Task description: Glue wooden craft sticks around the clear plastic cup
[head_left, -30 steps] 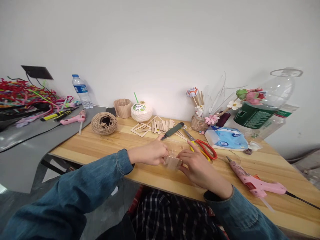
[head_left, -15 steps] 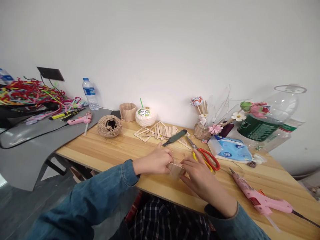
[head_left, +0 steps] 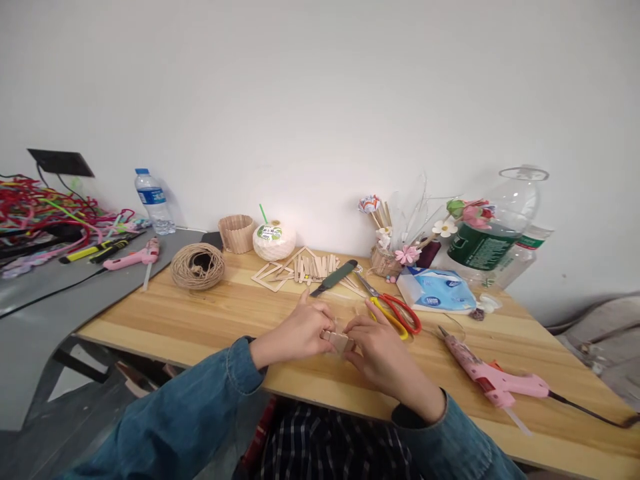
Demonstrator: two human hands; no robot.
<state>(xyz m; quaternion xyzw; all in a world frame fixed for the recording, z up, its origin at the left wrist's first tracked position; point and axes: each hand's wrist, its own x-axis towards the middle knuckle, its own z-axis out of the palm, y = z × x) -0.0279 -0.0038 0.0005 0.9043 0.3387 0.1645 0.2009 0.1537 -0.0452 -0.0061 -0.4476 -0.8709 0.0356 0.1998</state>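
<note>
"What have you got there?"

"A little panel of wooden craft sticks (head_left: 340,343), set side by side. My left hand (head_left: 303,330) pinches its left end, and my right hand (head_left: 381,345) is closed on its right end, one finger raised."

"Where is it, exactly?"

"Between my two hands, over the front part of the wooden table (head_left: 240,310). I can't tell whether its lower edge touches the wood."

"And around you?"

"Just beyond my right hand lie scissors (head_left: 406,312) with one red and one yellow handle. Ahead of my left hand is a flat green tool (head_left: 337,276), short wooden sticks (head_left: 319,267) heaped behind it. A pink glue gun (head_left: 493,381) lies to my right, nozzle pointing away from me. The ball of twine (head_left: 186,277) sits off left, well apart from my hands."
</note>
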